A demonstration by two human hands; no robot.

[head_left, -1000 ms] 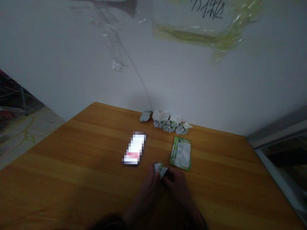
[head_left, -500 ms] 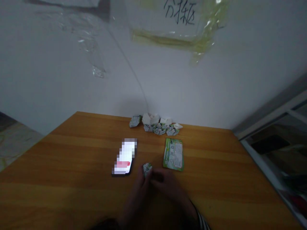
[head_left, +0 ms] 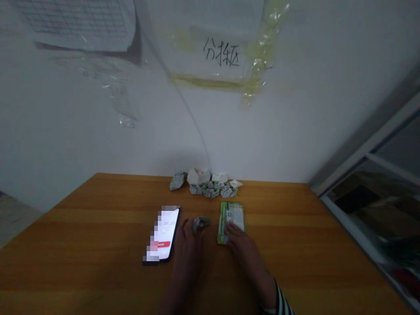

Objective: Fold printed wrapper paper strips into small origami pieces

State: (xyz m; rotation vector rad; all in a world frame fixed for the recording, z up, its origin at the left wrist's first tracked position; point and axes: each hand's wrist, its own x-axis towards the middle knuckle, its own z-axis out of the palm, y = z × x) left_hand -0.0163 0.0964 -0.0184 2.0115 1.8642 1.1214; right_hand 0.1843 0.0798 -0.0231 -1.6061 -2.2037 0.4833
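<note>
A small folded piece of printed paper [head_left: 200,223] is on the wooden table, just beyond the fingertips of my left hand [head_left: 187,245]. The fingers of that hand are apart around its near side, and I cannot tell whether they still touch it. My right hand [head_left: 244,249] lies with fingers stretched over the lower part of a flat green-and-white printed packet [head_left: 236,211], covering some of it. To the left of my left hand lies a phone [head_left: 166,234] with a lit, partly blurred screen.
At the back of the wooden table [head_left: 124,192], against the wall, sit several crumpled or folded papers [head_left: 211,188], some white, some printed. A taped sheet with handwriting [head_left: 221,52] hangs on the wall. A metal-framed shelf [head_left: 367,175] stands at the right.
My hands have moved apart. The folded paper, earlier held in my left hand, now shows beyond its spread fingers. My right hand has moved onto the green packet. The camera view has tilted up.
</note>
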